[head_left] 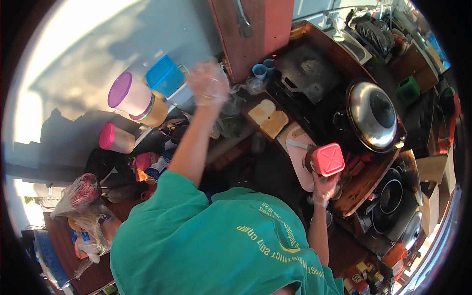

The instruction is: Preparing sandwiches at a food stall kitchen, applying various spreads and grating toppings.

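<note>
My right hand (324,189), in a clear plastic glove, is wrapped round a dark jar with a red square lid (328,160). The jar is held over a pink cutting board (301,164), where a knife with a pale blade (299,144) lies close by. My left hand (209,83), also gloved, is stretched out at the far left beside a blue-lidded container (164,76); motion blurs its fingers. Slices of bread (268,118) lie on a board between my two hands, with neither hand touching them.
A black griddle (309,73) and a domed metal lid (372,115) occupy the stove to the right. Two blue cups (259,71) stand behind the bread. Tubs with a purple lid (120,90) and a pink lid (107,136) line the left wall. A black pan (388,196) is at right.
</note>
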`<state>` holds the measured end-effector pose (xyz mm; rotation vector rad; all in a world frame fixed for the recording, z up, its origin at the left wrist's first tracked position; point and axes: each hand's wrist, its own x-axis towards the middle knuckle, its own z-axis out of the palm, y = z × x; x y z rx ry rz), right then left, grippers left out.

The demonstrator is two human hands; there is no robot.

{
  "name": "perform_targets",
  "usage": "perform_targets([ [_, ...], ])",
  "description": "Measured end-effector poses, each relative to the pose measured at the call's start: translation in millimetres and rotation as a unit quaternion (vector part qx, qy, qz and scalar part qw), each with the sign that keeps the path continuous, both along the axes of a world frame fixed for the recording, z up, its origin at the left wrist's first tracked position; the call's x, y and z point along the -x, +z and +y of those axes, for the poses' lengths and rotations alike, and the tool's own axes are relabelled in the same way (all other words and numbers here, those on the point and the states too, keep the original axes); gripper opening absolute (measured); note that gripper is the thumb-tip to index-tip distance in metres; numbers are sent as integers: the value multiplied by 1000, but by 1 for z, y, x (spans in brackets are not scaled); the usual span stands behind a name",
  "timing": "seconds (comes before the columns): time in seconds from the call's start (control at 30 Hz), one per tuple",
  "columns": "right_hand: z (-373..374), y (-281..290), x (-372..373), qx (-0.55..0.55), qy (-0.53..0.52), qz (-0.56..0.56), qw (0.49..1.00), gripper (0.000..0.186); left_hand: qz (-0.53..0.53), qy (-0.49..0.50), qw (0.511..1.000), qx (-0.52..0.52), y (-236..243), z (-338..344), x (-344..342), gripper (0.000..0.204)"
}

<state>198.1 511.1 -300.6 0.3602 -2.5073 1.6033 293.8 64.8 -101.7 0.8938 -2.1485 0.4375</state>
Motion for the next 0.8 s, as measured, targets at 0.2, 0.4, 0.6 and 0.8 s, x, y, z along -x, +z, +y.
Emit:
perform_targets([
  [0.2,28,7,-65,-54,131,-303,942,48,-231,158,958,-61,36,-114,-66,45],
  [0.4,-104,75,-42,-177,358,-163,902,38,-254,80,955,-128,35,-150,-69,36],
  [0.6,-281,132,-34,-33,463,-177,868,40,-235,74,949,-196,45,-151,-66,30],
  [0.8,-410,136,-45,65,502,-221,834,44,-220,30,954,-201,54,-151,-86,26],
])
